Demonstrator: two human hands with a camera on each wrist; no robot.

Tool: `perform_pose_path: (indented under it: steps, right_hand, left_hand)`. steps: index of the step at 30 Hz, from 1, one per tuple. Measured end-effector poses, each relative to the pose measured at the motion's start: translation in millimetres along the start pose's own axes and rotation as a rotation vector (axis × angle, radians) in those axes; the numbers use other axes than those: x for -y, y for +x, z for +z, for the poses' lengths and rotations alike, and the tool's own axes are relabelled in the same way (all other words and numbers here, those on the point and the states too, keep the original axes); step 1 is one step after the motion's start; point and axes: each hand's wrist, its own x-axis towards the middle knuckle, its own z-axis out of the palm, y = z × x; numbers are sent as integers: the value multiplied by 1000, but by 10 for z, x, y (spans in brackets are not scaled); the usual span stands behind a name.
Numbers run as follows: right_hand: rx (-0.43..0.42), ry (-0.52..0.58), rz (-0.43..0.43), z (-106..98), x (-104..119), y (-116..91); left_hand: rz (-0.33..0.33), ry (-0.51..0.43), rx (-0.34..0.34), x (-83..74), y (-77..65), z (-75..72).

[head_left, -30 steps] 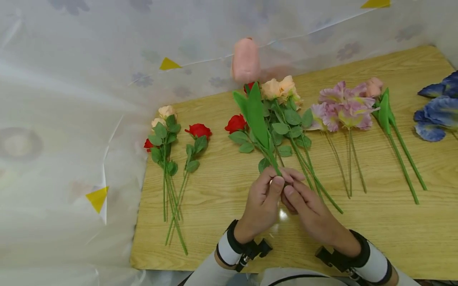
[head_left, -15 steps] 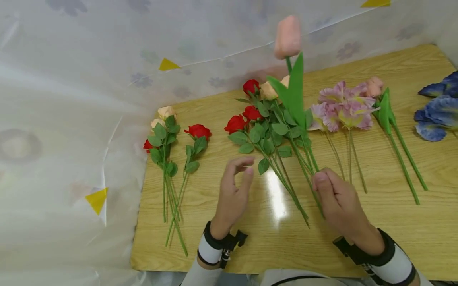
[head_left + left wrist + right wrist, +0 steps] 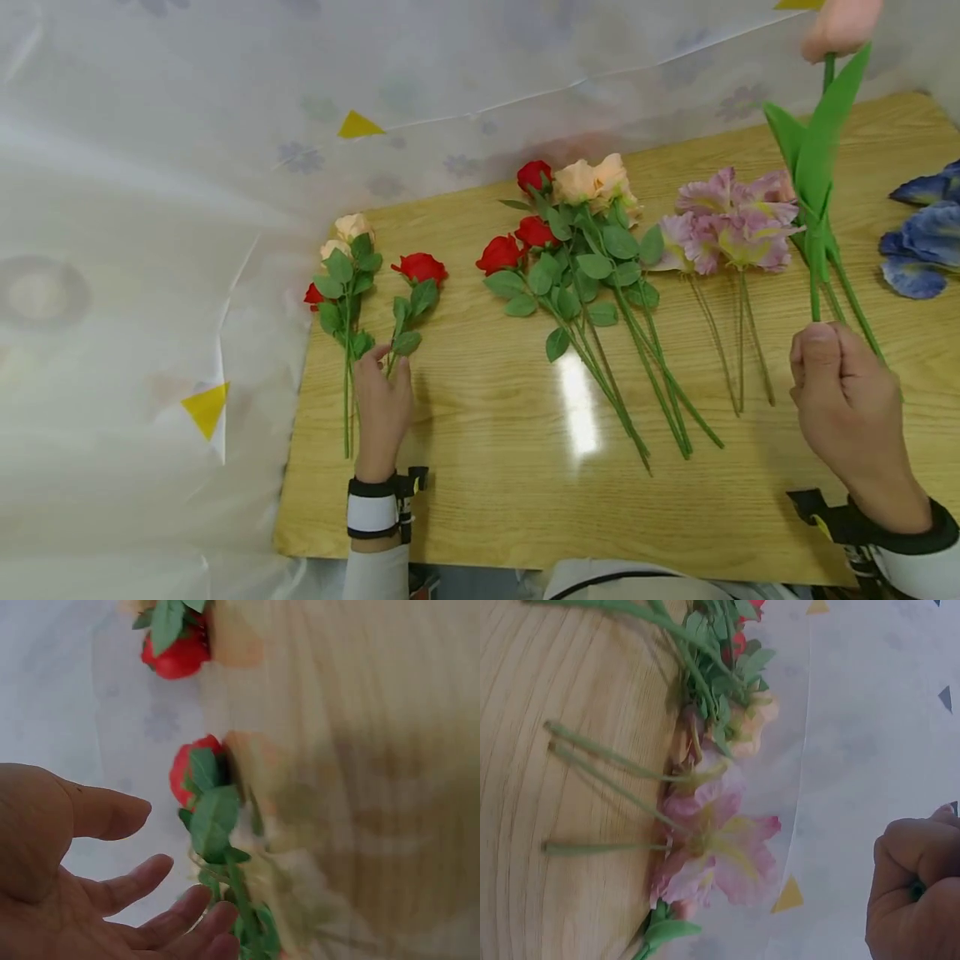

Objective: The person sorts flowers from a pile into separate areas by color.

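In the head view my right hand (image 3: 851, 408) grips the stem of a pink tulip (image 3: 819, 162), which it holds upright above the table's right side. Only part of that curled hand shows in the right wrist view. At the left, my left hand (image 3: 385, 408) is over the stems of a single red rose (image 3: 420, 267) and a small bunch of peach roses (image 3: 352, 227). Its fingers are spread and loosely bent beside the red rose's leaves (image 3: 214, 825) in the left wrist view. Whether a fingertip touches a stem cannot be told.
Red roses (image 3: 501, 254) and peach roses (image 3: 577, 181) lie mid-table, stems toward me. Purple flowers (image 3: 738, 218) lie right of them, partly behind the held tulip are other tulip stems (image 3: 857, 304). Blue flowers (image 3: 926, 237) sit far right. A plastic sheet (image 3: 150, 250) borders the wooden table (image 3: 487, 483).
Both hands were together on the tulip. The left hand let go and moved left to the single red rose, while the right hand carried the tulip far to the right.
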Motion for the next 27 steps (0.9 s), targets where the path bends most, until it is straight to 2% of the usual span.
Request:
perform_pose_path:
  steps: [3, 6, 10, 13, 17, 18, 20, 22, 25, 27]
  right_hand:
    - [1, -122, 82, -101, -74, 44]
    - [10, -233, 143, -198, -146, 77]
    - [75, -375, 229, -312, -231, 87]
    - [107, -426, 293, -375, -350, 84]
    - [65, -417, 303, -462, -743, 57]
    - [52, -414, 298, -473, -782, 64]
    - [35, -421, 298, -540, -1150, 42]
    - [29, -438, 305, -589, -1383, 35]
    - [65, -460, 365, -626, -1546, 1]
    - [107, -485, 412, -597, -1312, -3]
  left_hand:
    - [-38, 120, 7, 127, 25, 6]
    - [-38, 209, 24, 231, 42, 35]
    - [-44, 230, 44, 289, 53, 67]
    - [-58, 229, 48, 286, 49, 71]
    - [-24, 255, 46, 277, 44, 82]
    - [-9, 256, 39, 274, 43, 85]
    - [7, 241, 26, 261, 40, 89]
    - [15, 200, 5, 247, 34, 87]
    - [29, 121, -54, 220, 23, 82]
    - [59, 78, -112, 202, 19, 78]
